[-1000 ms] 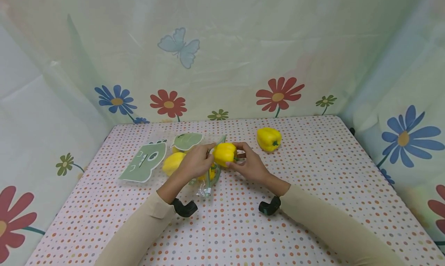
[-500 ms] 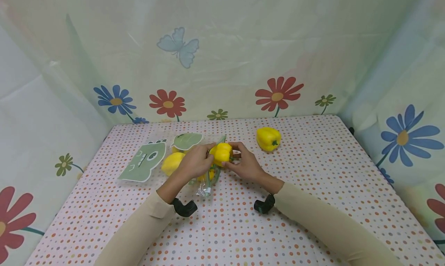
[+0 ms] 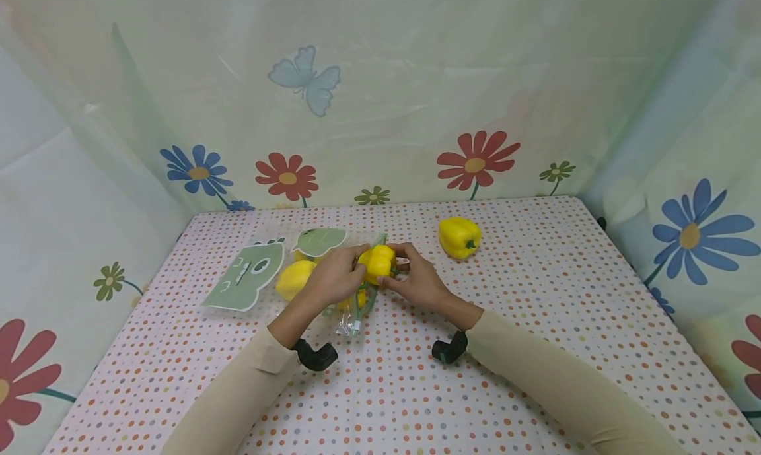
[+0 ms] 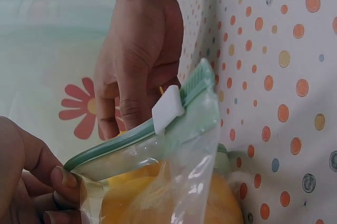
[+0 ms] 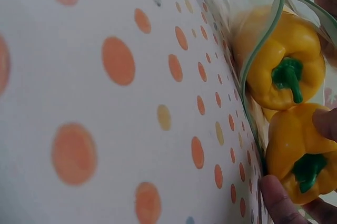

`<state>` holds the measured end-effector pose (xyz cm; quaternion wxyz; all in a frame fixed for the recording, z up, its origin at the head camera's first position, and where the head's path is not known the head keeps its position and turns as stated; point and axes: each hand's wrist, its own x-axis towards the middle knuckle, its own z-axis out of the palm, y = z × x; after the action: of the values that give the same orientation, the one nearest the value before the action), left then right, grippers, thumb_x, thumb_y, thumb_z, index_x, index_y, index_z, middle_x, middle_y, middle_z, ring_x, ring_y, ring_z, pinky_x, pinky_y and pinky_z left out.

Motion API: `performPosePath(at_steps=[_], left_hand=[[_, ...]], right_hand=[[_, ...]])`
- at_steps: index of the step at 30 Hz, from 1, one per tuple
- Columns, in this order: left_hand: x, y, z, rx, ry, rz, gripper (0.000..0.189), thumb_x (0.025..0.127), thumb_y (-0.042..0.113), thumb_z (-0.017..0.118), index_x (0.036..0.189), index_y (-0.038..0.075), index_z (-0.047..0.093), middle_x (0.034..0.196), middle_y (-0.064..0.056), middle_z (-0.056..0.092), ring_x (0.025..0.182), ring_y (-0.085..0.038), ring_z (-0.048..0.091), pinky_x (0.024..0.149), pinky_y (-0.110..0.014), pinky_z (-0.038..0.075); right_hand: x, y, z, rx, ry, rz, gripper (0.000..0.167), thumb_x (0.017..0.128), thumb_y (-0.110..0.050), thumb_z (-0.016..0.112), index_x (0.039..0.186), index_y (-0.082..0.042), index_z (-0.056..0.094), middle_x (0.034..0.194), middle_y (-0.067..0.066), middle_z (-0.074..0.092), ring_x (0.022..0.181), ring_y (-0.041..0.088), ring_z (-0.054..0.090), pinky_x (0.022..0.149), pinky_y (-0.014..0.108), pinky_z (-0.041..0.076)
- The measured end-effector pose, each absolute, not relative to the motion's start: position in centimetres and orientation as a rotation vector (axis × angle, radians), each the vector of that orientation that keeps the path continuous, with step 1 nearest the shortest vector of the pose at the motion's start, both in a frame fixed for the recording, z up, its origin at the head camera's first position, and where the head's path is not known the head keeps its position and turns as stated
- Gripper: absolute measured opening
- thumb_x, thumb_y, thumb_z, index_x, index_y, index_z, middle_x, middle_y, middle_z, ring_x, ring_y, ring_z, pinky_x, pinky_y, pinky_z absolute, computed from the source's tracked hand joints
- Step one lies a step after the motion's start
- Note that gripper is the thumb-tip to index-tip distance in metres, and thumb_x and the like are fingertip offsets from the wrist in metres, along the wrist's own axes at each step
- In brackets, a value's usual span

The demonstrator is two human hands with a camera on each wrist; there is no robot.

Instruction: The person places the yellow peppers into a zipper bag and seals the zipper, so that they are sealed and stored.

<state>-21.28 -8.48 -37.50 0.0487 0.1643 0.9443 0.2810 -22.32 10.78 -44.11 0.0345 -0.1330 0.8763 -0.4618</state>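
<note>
By the mouth of the bag (image 4: pixel 200 124), the right hand (image 3: pixel 423 284) grips a pepper (image 3: pixel 378 263) between thumb and fingers; the pepper is a bit further left than a second ago, so it seems closer to the opening; the left hand (image 3: pixel 335 277) pinches the bag's edge; another pepper (image 5: pixel 295 39) shows in the mouth; in the head view the left hand hides part of the bag; I can't tell if the held pepper is past the edge.

Hands (image 3: pixel 423 284), two on my feeds; yellow bell peppers (image 3: pixel 378 263), I count at least three; zip bags (image 4: pixel 200 121), at least one; printed butterfly (image 3: pixel 306 80), one
</note>
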Motion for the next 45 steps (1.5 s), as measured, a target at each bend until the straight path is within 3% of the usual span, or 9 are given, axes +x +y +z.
performPosePath(at_steps=[9, 16, 27, 45], left_hand=[[-21.2, -8.5, -37.5, 0.505, 2.879, 0.866, 0.050, 0.094, 0.015, 0.047, 0.143, 0.008, 0.052, 0.061, -0.003, 0.054, 0.044, -0.013, 0.038, 0.045, -0.023, 0.034], [-21.2, -8.5, -37.5, 0.515, 2.876, 0.878, 0.050, 0.094, 0.015, 0.047, 0.143, 0.007, 0.052, 0.057, -0.003, 0.052, 0.043, -0.012, 0.037, 0.045, -0.022, 0.033], [-21.2, -8.4, -37.7, 0.522, 2.885, 0.898, 0.050, 0.093, 0.014, 0.048, 0.142, 0.006, 0.053, 0.063, -0.002, 0.056, 0.044, -0.012, 0.039, 0.044, -0.022, 0.036], [-21.2, -8.4, -37.6, 0.517, 2.885, 0.900, 0.051, 0.092, 0.014, 0.048, 0.143, 0.006, 0.052, 0.055, -0.001, 0.047, 0.041, -0.010, 0.035, 0.042, -0.021, 0.032]], right_hand=[[-22.1, 10.7, -43.4, -0.361, 2.737, -1.333, 0.072, 0.088, -0.034, 0.073, 0.146, -0.016, 0.035, 0.146, 0.011, 0.047, 0.125, 0.031, 0.057, 0.101, 0.044, 0.050], [-21.8, 10.9, -43.2, -0.341, 2.749, -1.360, 0.070, 0.087, -0.032, 0.073, 0.147, -0.015, 0.041, 0.146, 0.013, 0.049, 0.124, 0.033, 0.059, 0.097, 0.042, 0.053], [-21.7, 10.8, -43.9, -0.312, 2.730, -1.536, 0.063, 0.083, -0.025, 0.078, 0.137, -0.009, 0.047, 0.142, 0.017, 0.051, 0.124, 0.033, 0.060, 0.096, 0.038, 0.053], [-22.1, 9.6, -44.4, -0.354, 2.720, -1.651, 0.059, 0.084, -0.021, 0.077, 0.133, -0.003, 0.048, 0.141, 0.017, 0.051, 0.127, 0.035, 0.057, 0.098, 0.037, 0.052]])
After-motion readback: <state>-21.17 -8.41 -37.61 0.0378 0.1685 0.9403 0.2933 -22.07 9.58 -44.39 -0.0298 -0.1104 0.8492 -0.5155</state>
